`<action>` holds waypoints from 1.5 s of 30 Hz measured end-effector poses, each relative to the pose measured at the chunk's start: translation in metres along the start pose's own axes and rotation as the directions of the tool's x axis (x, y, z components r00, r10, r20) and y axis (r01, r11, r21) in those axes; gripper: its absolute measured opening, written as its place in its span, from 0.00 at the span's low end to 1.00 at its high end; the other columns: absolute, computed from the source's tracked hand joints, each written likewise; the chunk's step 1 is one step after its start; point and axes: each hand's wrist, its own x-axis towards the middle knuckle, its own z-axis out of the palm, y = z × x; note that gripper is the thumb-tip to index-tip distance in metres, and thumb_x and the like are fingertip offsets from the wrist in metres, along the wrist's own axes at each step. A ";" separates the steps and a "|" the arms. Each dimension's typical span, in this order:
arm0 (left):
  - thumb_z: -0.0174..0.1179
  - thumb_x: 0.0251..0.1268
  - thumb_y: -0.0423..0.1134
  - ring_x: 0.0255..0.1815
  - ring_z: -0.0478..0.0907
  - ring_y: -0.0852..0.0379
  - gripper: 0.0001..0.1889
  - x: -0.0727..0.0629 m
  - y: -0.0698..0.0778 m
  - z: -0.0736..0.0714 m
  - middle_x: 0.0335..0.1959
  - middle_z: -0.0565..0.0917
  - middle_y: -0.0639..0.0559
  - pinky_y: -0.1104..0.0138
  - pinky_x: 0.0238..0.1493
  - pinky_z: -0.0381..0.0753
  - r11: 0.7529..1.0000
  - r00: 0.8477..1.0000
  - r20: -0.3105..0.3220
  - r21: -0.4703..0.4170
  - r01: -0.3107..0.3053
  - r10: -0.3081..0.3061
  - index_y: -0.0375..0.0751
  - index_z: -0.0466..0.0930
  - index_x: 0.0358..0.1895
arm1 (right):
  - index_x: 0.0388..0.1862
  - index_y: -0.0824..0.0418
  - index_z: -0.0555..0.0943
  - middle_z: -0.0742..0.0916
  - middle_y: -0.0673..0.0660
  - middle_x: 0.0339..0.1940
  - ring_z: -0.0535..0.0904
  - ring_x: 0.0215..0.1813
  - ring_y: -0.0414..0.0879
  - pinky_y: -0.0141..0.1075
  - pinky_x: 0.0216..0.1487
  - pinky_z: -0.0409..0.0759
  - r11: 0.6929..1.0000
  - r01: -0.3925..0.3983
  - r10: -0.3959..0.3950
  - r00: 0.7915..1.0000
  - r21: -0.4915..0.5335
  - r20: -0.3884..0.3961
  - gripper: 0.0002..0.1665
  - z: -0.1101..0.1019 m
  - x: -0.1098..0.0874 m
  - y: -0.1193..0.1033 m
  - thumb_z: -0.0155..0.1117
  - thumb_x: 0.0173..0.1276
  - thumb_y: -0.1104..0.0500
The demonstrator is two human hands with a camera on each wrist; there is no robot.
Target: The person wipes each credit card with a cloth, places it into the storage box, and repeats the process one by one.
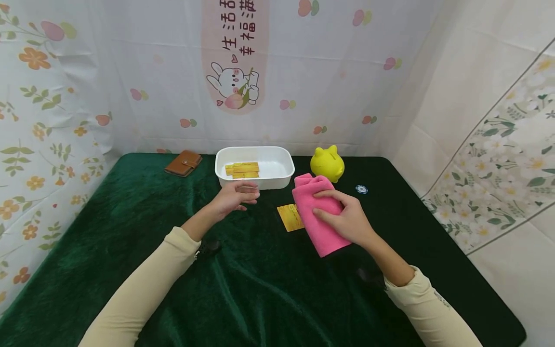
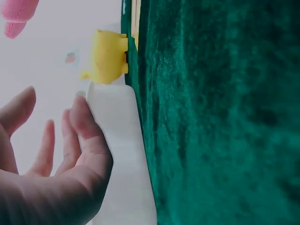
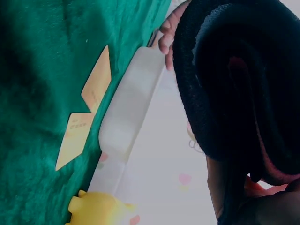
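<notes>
Sleeve (image 1: 140, 289) nearest; right hand (image 1: 352, 219) is pinching cloth (image 1: 320, 233), firmness likely keeping folds together; left hand (image 1: 231, 196) hovering, fingers relaxed.

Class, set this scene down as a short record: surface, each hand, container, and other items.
Surface: green cloth
Left hand: in front of the white tray, fingers relaxed, holding nothing
Right hand: gripping a folded pink cloth above the green cloth
Container: white tray, yellow pieces inside
Near tray: two yellow cards on the green cloth
Left of tray: brown wallet
Right of tray: yellow piggy bank, round chip
</notes>
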 end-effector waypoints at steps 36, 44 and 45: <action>0.69 0.62 0.37 0.50 0.78 0.49 0.19 0.064 0.015 0.076 0.52 0.82 0.42 0.59 0.58 0.78 0.764 0.981 0.193 0.633 -0.123 -0.002 0.34 0.80 0.55 | 0.56 0.59 0.81 0.82 0.62 0.47 0.82 0.33 0.53 0.40 0.32 0.84 0.998 -0.068 0.068 0.997 -0.006 -0.025 0.19 -0.013 -0.014 0.013 0.70 0.66 0.61; 0.71 0.61 0.36 0.45 0.76 0.51 0.19 0.066 0.009 0.078 0.46 0.81 0.46 0.61 0.55 0.78 0.707 0.985 0.167 0.702 -0.091 -0.039 0.36 0.80 0.53 | 0.56 0.58 0.81 0.82 0.62 0.47 0.83 0.34 0.53 0.40 0.33 0.85 0.997 -0.077 0.077 0.997 -0.001 -0.014 0.19 -0.011 -0.016 0.016 0.70 0.66 0.60; 0.71 0.60 0.36 0.44 0.76 0.51 0.18 0.066 0.009 0.079 0.45 0.81 0.46 0.61 0.55 0.78 0.703 0.984 0.173 0.704 -0.098 -0.035 0.36 0.81 0.53 | 0.56 0.58 0.81 0.82 0.62 0.47 0.82 0.35 0.53 0.40 0.33 0.85 0.997 -0.075 0.075 0.997 -0.004 -0.019 0.19 -0.012 -0.016 0.017 0.70 0.66 0.60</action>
